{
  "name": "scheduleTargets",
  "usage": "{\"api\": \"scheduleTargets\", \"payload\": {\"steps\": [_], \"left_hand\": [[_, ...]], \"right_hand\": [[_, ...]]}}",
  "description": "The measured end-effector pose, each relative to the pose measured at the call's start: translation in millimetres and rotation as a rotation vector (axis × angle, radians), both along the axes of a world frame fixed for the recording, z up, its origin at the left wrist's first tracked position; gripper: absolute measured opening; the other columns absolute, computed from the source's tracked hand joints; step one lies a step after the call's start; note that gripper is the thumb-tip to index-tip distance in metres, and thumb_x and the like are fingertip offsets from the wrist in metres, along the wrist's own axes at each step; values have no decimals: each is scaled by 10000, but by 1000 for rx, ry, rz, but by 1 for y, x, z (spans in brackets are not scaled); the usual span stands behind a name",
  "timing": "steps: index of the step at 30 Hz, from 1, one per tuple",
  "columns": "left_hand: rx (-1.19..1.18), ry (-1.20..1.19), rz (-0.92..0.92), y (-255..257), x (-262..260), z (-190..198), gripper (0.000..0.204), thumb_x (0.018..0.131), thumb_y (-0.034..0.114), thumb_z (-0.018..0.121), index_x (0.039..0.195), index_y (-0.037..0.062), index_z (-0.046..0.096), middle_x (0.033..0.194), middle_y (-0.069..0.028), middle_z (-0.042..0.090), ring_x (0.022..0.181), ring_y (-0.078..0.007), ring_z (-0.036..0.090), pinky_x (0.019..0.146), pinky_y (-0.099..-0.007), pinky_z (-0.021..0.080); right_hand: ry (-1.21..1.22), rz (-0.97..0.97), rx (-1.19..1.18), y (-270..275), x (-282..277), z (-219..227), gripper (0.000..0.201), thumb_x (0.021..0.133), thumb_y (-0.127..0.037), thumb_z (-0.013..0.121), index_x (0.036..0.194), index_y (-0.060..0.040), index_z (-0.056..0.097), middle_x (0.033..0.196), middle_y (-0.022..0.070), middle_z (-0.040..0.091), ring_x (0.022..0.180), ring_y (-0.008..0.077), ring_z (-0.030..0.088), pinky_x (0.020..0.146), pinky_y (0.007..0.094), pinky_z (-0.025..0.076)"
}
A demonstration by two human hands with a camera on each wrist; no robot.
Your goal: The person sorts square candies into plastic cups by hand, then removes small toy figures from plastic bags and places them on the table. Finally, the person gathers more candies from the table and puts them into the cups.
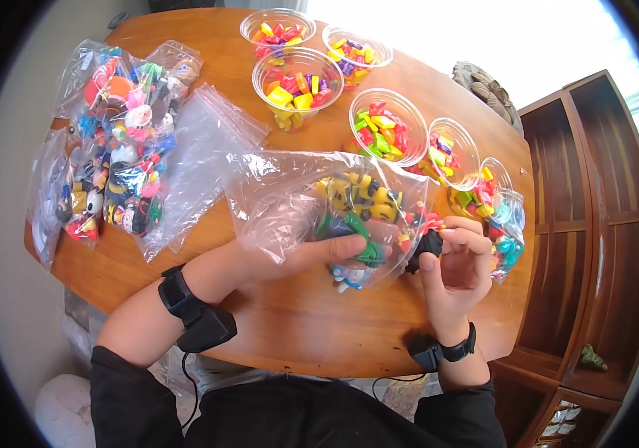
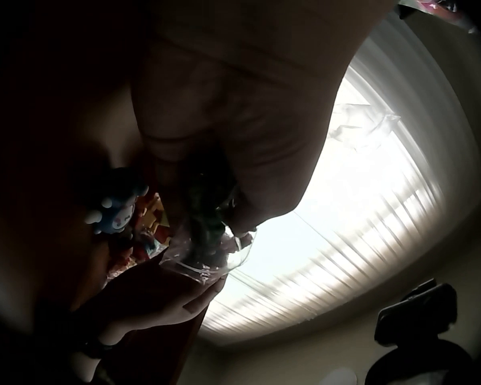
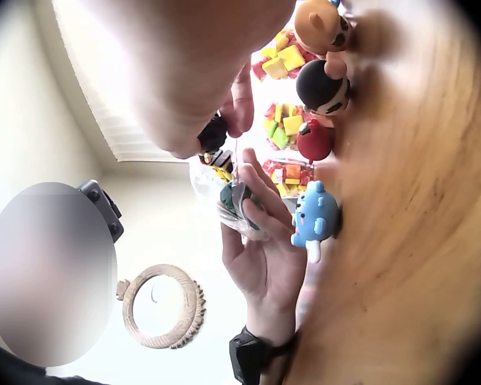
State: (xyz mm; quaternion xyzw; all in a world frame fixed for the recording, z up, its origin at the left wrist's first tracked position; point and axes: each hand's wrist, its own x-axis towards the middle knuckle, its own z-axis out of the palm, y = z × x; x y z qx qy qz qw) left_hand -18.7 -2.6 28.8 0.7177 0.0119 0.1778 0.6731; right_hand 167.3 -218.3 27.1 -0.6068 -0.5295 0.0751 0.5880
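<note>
My left hand (image 1: 304,254) grips a clear plastic bag (image 1: 267,179), its thumb pressed over a green toy figure (image 1: 370,255) inside. Yellow-and-black figures (image 1: 360,196) sit higher in the same bag. With thumb and fingers, my right hand (image 1: 463,261) pinches a small black toy (image 1: 425,250) at the bag's right end. Below the bag, a light-blue figurine (image 3: 315,216) stands on the table. Beside it in the right wrist view are a red figurine (image 3: 314,141), a black-haired one (image 3: 322,87) and an orange-brown one (image 3: 321,26). The left wrist view is very dark.
Several clear cups of wrapped candies (image 1: 297,82) line the table's far side. Toy-filled bags (image 1: 122,149) lie at left, beside flat clear zip bags (image 1: 207,149). Another filled bag (image 1: 510,239) stands by the right edge. A wooden shelf unit (image 1: 588,224) rises at right.
</note>
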Motion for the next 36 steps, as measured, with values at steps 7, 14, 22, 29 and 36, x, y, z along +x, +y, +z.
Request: {"api": "scheduleTargets", "payload": {"steps": [7,14,22,29,36], "left_hand": [[-635,148,-2,-6,2,-13,631,1054,334,790,1570,50,564,1477,-120,678,1347,-223,655,1168,-399,505],[-175,154,-112,-7,4,-21,761,990,362,867,1590,29,537,1495,-135,661,1370,-241,641,1177,-401,501],[-290,129,-85,-9,4,-19,681,980,335,880,1521,22,611,1483,-128,672,1360,-235,641,1181,-403,500],[-243,104,-130,-13,3,-15,599,997,328,872,1445,25,616,1331,-67,715,1222,-162,662,1056,-354,553],[-649,142,-133,-10,0,-12,545,1032,267,834,1459,31,592,1330,-93,713,1237,-171,683,993,-353,636]], "right_hand": [[-16,133,-18,-1,3,2,436,879,47,883,1257,30,668,1274,209,671,1132,253,684,990,357,565],[230,219,-69,3,-3,-4,494,872,52,901,1304,51,660,1343,200,654,1236,298,688,1078,405,557],[46,219,-155,3,-8,2,563,792,40,937,1320,16,742,1366,205,670,1236,310,695,1039,405,572],[-189,168,-127,7,-5,7,513,820,29,923,1295,7,730,1307,164,652,1158,267,668,972,388,567],[78,-23,-139,10,2,-3,343,959,21,776,1288,-1,679,1322,180,628,1138,235,631,947,346,524]]}}
